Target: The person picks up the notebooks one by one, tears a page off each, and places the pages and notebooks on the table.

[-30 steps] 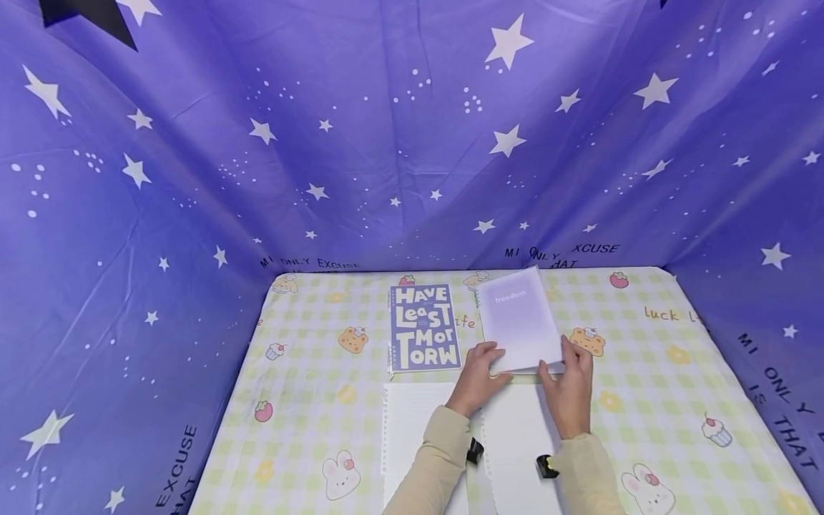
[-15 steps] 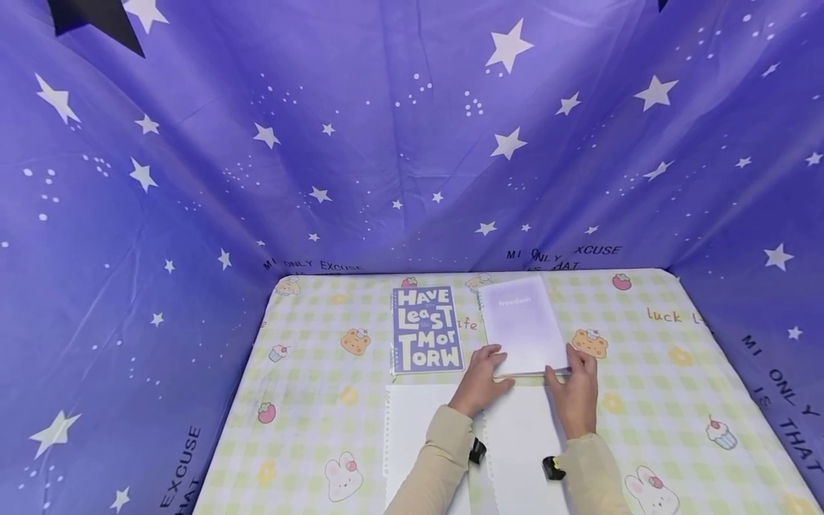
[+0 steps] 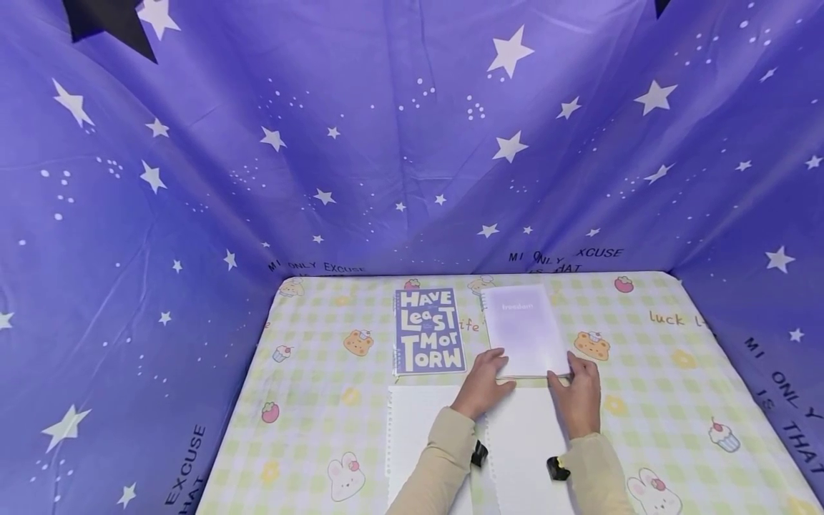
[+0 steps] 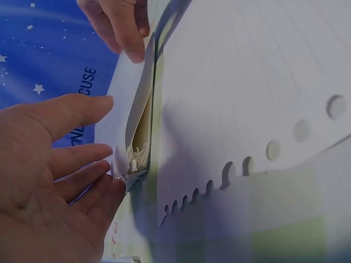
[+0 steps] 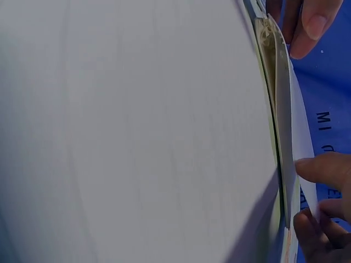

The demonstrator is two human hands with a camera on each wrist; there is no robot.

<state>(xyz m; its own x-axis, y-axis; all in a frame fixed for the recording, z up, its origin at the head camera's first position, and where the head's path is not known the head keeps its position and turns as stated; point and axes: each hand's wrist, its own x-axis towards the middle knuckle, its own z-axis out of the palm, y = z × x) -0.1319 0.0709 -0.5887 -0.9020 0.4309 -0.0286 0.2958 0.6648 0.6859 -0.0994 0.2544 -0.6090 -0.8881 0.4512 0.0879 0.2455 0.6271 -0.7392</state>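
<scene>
A lilac spiral notebook (image 3: 524,332) marked "freedom" lies towards the back of the table. My left hand (image 3: 481,386) is at its lower left corner, with relaxed fingers beside the coil end and the thumb apart from them, as the left wrist view shows. My right hand (image 3: 576,397) holds the lower right corner between thumb and curled fingers. The cover (image 5: 299,120) stands slightly off the pages along the near edge. Torn paper scraps (image 4: 138,159) cling inside the binding. Below the notebook lies a loose lined sheet (image 3: 531,443) with a ragged hole-punched edge.
A blue notebook (image 3: 429,332) with big white lettering lies left of the lilac one. Another torn-edged sheet (image 3: 418,429) is in front of it, partly under my left sleeve. A checked cartoon tablecloth (image 3: 309,400) covers the table; a purple starry curtain (image 3: 412,143) surrounds it.
The lilac notebook has turned straighter and come down flat beside the blue one. Both hands have stayed at its lower corners. The head view has shifted slightly.
</scene>
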